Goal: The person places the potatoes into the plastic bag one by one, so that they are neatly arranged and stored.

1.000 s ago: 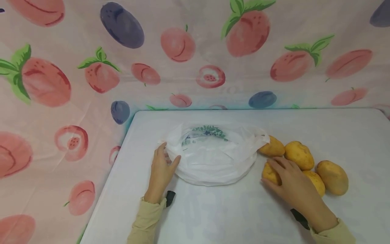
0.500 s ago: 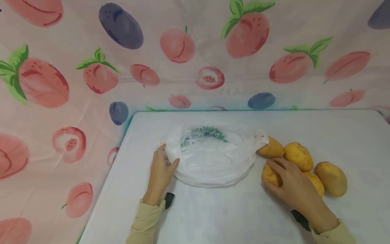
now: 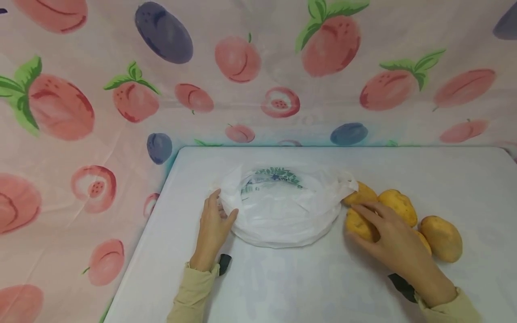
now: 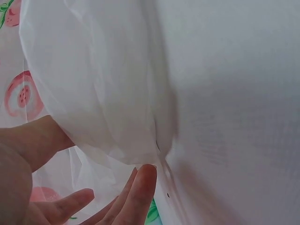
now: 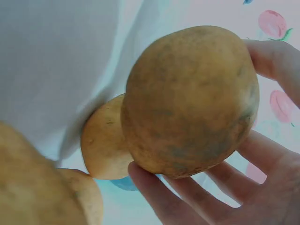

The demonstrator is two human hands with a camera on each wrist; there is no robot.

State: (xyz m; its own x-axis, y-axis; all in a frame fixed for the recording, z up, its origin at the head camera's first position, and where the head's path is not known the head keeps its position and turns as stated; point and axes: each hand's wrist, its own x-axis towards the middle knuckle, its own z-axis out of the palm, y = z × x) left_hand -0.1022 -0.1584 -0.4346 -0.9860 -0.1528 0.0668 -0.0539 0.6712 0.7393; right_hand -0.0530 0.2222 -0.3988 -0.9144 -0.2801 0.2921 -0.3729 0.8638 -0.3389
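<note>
A white plastic bag (image 3: 282,215) with a green print lies on the table, left of several potatoes. My left hand (image 3: 212,226) rests at the bag's left edge, thumb spread from the fingers. In the left wrist view the bag (image 4: 98,84) covers the thumb's tip, and the fingertips touch or lie close to its lower edge. My right hand (image 3: 389,242) holds a yellow-brown potato (image 3: 359,224) between thumb and fingers. In the right wrist view the held potato (image 5: 190,103) appears large, with the fingers curved round its lower side.
Around the right hand lie a potato (image 3: 397,205) behind, one (image 3: 441,238) to the right, and one (image 3: 363,194) beside the bag's knotted-looking corner. Another potato is mostly hidden under the hand. The white table (image 3: 282,287) ends at a fruit-printed cloth (image 3: 226,107).
My right hand has shifted slightly and raised the potato a little, uncovering more of it. The left hand and the bag stay where they were.
</note>
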